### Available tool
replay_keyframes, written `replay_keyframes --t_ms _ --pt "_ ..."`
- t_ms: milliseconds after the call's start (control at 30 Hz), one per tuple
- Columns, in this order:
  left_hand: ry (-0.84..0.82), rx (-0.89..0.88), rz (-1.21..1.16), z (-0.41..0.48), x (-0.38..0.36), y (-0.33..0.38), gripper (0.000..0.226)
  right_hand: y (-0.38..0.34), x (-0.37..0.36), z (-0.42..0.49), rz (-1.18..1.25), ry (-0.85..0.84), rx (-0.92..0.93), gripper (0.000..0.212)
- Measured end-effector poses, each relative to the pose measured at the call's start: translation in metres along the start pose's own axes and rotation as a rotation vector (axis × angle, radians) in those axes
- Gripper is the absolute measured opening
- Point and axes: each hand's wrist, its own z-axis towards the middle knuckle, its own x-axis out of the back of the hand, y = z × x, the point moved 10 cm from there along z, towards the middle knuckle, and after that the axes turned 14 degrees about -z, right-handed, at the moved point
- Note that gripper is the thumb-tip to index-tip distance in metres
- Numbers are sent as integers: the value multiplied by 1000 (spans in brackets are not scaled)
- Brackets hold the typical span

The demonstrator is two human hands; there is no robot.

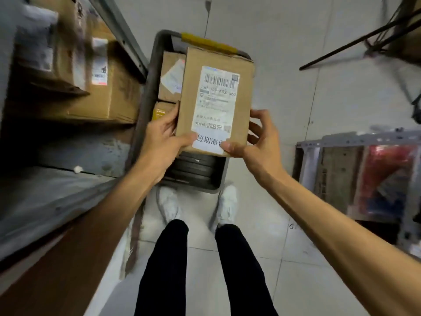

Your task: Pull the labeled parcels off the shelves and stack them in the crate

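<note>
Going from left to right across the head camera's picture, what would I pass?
cardboard boxes → left hand → labeled parcel → right hand → red package

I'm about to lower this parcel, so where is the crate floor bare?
In the crate, bare ribbed floor shows between its near wall and the yellow-taped parcel. The far left is crowded by that and a labeled box. The held parcel hides the right side.
</note>
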Motion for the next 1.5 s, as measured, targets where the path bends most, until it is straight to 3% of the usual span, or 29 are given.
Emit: replay_keyframes --t_ms 300,567,833,1000,1167,1367,1500 --pt "16 251 119 60 55 -157 69 130 -93 52 -153 -52 -134 66" --pt "-62 300 243 136 48 -220 73 184 -127 107 -333 -33 -190 63" --pt "-24 318 320 180 59 -261 80 225 -167 157 -463 -76 -208 62" --pt "-123 369 452 179 47 -266 83 250 -191 155 -465 -281 -309 61" --pt "-234 415 684 175 37 -252 78 216 -183 147 -600 -371 -197 50" --pt "-237 326 889 161 23 -158 27 124 -140 139 -890 -456 -14 42" --pt "-275 262 974 128 -6 -59 24 30 -92 113 -1048 -510 99 33"
